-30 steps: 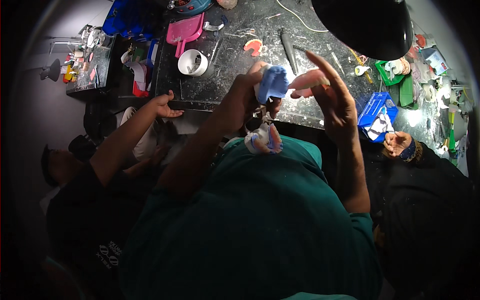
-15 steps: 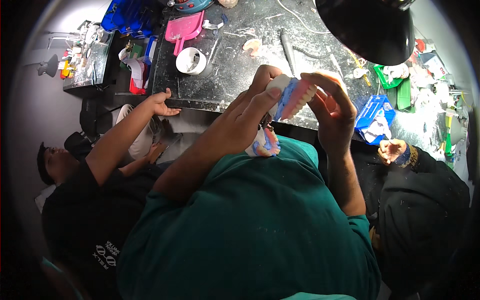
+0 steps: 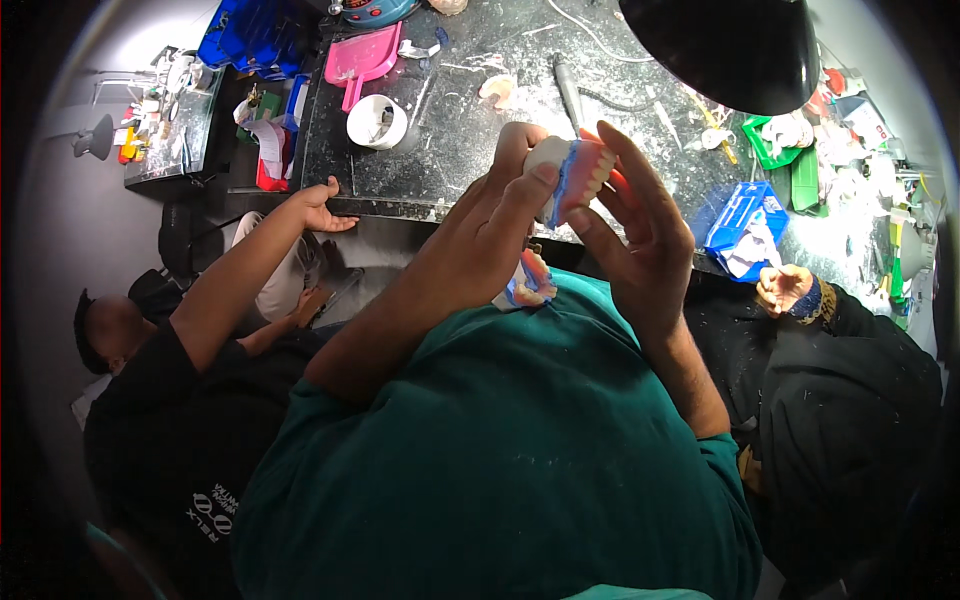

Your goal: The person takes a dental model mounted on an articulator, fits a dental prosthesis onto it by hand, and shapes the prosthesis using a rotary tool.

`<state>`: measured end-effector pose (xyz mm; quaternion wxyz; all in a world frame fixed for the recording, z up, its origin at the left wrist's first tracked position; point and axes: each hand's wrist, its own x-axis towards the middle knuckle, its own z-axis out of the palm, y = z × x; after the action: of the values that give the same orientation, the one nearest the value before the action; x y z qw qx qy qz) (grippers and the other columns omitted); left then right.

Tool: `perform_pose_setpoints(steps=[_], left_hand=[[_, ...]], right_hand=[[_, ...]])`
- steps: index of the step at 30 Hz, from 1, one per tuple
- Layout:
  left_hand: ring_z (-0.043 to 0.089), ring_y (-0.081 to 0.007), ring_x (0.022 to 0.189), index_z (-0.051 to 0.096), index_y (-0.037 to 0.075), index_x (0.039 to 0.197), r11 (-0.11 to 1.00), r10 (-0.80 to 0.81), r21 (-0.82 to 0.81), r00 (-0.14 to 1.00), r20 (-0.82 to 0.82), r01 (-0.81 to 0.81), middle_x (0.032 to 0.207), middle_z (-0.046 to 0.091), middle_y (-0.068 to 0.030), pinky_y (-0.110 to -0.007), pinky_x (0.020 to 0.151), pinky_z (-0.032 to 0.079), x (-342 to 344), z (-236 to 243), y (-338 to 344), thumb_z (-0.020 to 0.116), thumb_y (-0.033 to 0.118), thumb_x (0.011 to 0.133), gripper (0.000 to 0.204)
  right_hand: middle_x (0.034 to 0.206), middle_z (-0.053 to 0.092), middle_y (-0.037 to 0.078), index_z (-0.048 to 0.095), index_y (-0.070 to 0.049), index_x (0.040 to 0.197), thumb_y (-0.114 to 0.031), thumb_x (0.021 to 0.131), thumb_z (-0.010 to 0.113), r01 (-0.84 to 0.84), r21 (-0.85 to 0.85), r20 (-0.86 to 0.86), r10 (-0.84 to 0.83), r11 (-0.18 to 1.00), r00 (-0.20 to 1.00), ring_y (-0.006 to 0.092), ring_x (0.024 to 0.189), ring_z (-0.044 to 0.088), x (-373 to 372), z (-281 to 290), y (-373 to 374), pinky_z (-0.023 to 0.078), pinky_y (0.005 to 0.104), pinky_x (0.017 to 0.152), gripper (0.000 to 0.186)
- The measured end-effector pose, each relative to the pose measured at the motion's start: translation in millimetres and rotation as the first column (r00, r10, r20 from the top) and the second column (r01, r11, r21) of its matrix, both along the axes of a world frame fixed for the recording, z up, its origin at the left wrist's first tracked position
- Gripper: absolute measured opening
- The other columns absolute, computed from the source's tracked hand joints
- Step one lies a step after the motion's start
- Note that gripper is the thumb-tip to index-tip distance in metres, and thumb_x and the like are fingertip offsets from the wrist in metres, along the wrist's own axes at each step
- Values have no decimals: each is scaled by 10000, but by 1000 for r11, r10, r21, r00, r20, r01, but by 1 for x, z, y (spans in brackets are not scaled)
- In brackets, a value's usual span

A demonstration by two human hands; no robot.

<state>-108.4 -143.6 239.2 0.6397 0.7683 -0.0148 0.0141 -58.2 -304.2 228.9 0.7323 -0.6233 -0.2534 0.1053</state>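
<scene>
Black workbench point(image 3: 440, 165), with a dark lamp shade point(image 3: 725, 50) over its far right.
By its near edge the left hand point(image 3: 490, 225) and right hand point(image 3: 645, 235) work side by side; a pink dustpan point(image 3: 365, 55) lies far left, a white cup point(image 3: 358, 130) just nearer; the white cast point(image 3: 544, 155), faced with blue, is clamped in the left fingers; the pink denture point(image 3: 588, 155) sits against the blue, right thumb and fingers closed about it; a smaller-looking second cast point(image 3: 530, 283) shows nearer.
</scene>
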Motion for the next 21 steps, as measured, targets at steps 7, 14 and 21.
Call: perform_pose_setpoints(steps=[7, 14, 21], left_hand=[[485, -226, 779, 401, 36, 1156, 999, -20, -30, 1000, 2, 20, 1062, 423, -127, -321, 694, 429, -3, -5, 1, 285, 239, 1023, 269], [513, -169, 832, 431, 21, 1134, 990, 14, -137, 1000, -27, -18, 1037, 480, -110, -296, 703, 436, 0, -2, 2, 424, 308, 989, 321], [576, -165, 666, 527, 24, 1109, 414, -229, -896, 934, -273, -161, 788, 552, -66, -314, 581, 510, 28, -75, 7, 526, 623, 857, 649]], right_hand=[[1341, 499, 169, 436, 3, 1347, 13, 779, 720, -25, -28, -34, 24, 999, 999, 259, 1205, 522, -1, 3, -1, 459, 390, 1009, 636], [1348, 492, 161, 449, -13, 1342, -44, 801, 725, -40, -127, 13, 42, 991, 999, 266, 1225, 507, 0, 5, -3, 432, 398, 1025, 609], [1085, 612, 108, 498, -15, 1183, -451, 962, 463, -107, -224, -503, -21, 969, 864, 219, 975, 614, 34, -68, -12, 526, 384, 835, 490]])
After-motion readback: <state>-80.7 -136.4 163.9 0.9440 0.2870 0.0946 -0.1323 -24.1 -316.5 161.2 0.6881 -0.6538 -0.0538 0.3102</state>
